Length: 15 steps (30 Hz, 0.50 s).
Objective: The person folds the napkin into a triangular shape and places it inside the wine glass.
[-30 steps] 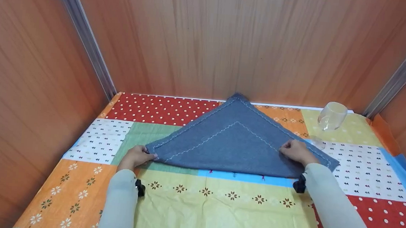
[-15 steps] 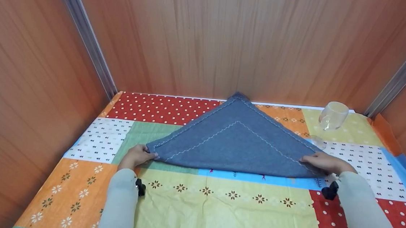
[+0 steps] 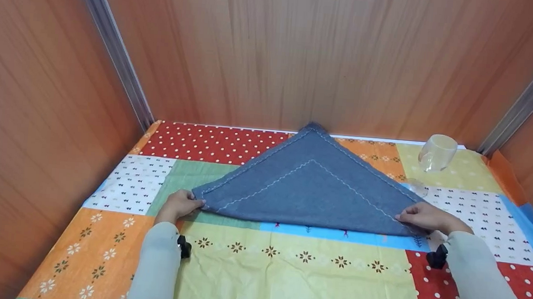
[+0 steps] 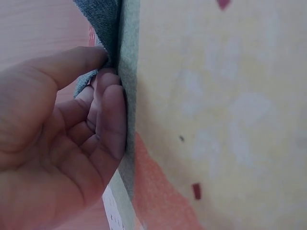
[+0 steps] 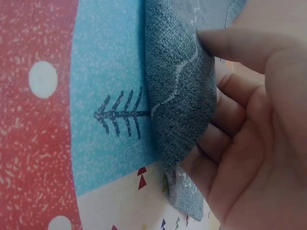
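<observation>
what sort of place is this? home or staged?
Probably a staged booth rather than a real dining room, though I can't be sure: wood-grain panels joined by metal-looking strips stand on three sides of a surface under a patchwork-print tablecloth.

Folded cloth (image 3: 308,193): laid on tablecloth (image 3: 303,290), between left hand (image 3: 180,205) and right hand (image 3: 427,216).
Wine glass (image 3: 437,153): placed behind right hand.

My right hand (image 3: 425,216): fingertips besides thumb's hidden behind grey cloth (image 3: 301,190). My left hand (image 3: 180,205): cut off by left wrist view's left edge. Sleeves (image 3: 155,264), tablecloth (image 3: 322,291): cut by head view's bottom edge. Glass (image 3: 437,153) near tablecloth's far right corner: stem indistinct.
</observation>
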{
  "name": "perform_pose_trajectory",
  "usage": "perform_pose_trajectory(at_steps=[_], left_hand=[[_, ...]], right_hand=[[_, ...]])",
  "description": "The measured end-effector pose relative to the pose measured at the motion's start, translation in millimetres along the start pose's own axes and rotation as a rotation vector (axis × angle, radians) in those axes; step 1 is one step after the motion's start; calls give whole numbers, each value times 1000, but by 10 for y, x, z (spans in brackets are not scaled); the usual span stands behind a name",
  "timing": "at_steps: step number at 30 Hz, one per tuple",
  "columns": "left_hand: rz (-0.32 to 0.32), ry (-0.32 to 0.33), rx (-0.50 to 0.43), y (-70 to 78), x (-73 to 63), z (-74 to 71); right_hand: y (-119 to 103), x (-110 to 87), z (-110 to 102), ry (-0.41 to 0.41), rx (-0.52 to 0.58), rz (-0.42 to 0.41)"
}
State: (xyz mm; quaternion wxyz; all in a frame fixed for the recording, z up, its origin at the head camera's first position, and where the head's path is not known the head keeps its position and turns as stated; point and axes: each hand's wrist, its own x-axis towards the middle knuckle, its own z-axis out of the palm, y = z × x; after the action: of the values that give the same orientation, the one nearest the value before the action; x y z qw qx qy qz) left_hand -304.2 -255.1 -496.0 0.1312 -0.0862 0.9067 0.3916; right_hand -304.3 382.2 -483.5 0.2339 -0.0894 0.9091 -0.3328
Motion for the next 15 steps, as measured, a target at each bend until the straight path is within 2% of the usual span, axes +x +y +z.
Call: perform_pose_trajectory(at_steps=[5,9,15], left_hand=[[4,1,-21,-7,-10,-6],[-13,-37,10,-5,-51,-41],[7,-94,53,-25,-140,-102]], right_hand=[[4,-48,23,-1,-5,1],[-18,-96,39,-9,6,29],[-18,-176,85,-33,28,78]])
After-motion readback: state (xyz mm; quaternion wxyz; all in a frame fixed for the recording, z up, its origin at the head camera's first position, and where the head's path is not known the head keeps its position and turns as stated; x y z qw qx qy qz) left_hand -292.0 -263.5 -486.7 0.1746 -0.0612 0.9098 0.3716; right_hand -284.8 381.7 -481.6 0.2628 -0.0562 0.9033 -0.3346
